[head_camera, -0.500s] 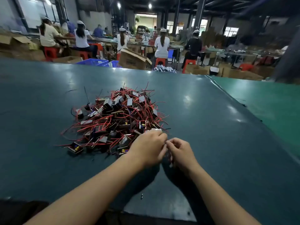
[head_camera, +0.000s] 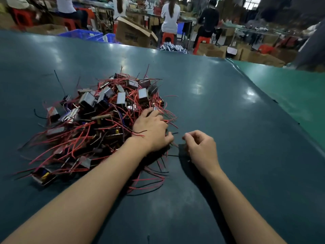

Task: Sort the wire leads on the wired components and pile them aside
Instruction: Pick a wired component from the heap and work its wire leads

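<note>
A heap of wired components (head_camera: 105, 117), small metal-framed blocks with red and black leads, lies on the dark green table (head_camera: 219, 111). My left hand (head_camera: 151, 131) lies palm down on the heap's right edge. Its fingers curl over a wired component (head_camera: 154, 108) there, and most of that part is hidden under the palm. Just to its right, my right hand (head_camera: 202, 148) hovers over the table with curled fingers. Thumb and forefinger tips meet, and nothing shows between them. A thin black lead (head_camera: 174, 133) lies between the two hands.
Loose red and black leads (head_camera: 149, 184) trail from the heap toward me. A lighter green table (head_camera: 290, 95) adjoins on the right. Beyond the far edge are blue crates (head_camera: 82, 35), cardboard boxes (head_camera: 133, 32) and seated workers on red stools.
Both hands were together, pinching something in front of the heap. Now they are apart: the left has moved onto the heap's right edge, and the right sits alone beside it.
</note>
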The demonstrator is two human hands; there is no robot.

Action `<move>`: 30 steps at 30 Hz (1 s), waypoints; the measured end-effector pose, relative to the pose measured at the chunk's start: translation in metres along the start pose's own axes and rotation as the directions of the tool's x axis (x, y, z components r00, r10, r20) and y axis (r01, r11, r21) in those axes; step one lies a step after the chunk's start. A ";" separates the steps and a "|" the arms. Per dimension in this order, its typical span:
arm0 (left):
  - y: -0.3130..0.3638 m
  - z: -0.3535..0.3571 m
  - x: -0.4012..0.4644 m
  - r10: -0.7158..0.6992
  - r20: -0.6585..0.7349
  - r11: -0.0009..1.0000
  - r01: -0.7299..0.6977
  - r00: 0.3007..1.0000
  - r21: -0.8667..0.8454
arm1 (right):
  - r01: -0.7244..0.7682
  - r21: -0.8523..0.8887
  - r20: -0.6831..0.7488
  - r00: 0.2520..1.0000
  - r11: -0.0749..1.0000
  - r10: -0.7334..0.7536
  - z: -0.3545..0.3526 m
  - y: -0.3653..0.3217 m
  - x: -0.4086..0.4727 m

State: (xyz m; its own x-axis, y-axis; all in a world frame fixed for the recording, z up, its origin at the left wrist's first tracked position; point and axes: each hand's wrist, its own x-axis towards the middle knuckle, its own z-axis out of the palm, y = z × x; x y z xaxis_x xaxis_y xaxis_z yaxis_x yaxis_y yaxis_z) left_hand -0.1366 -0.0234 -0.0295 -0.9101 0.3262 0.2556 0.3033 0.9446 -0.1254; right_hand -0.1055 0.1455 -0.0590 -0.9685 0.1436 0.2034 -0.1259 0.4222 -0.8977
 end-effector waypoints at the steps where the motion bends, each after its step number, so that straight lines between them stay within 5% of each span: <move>1: -0.006 0.002 -0.002 -0.001 -0.002 1.000 0.001 1.000 -0.006 | 0.031 -0.025 -0.004 1.000 0.999 -0.031 0.001 -0.002 -0.004; 12: -0.039 -0.021 -0.015 0.012 -0.014 0.975 -0.015 1.000 -0.221 | 0.203 -0.233 0.056 0.979 0.951 -0.195 0.003 -0.017 -0.018; 16: -0.021 -0.032 -0.056 -0.037 -0.113 0.998 0.032 0.993 -0.049 | 0.209 -0.225 0.059 0.978 0.952 -0.201 0.003 -0.019 -0.017; 20: -0.020 -0.022 -0.066 -0.155 -0.005 0.988 0.155 0.988 -0.011 | 0.234 -0.191 0.027 0.972 0.953 -0.233 -0.002 -0.018 -0.021; 26: -0.018 -0.020 -0.072 -0.139 -0.215 0.980 0.103 0.967 -0.169 | 0.219 -0.002 -0.046 0.975 0.976 -0.219 -0.001 -0.020 -0.025; 30: -0.011 -0.022 -0.071 -0.133 -0.300 0.965 0.055 0.945 -0.255 | 0.194 0.055 0.099 0.975 0.979 -0.198 0.005 -0.020 -0.026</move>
State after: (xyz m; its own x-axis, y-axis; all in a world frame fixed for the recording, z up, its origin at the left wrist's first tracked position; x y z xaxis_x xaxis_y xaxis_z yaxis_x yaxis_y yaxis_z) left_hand -0.0691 -0.0557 -0.0252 -0.8155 0.1934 0.5455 0.3147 0.9392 0.1374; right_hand -0.0786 0.1291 -0.0484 -0.9407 -0.0326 0.3376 -0.3228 0.3917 -0.8616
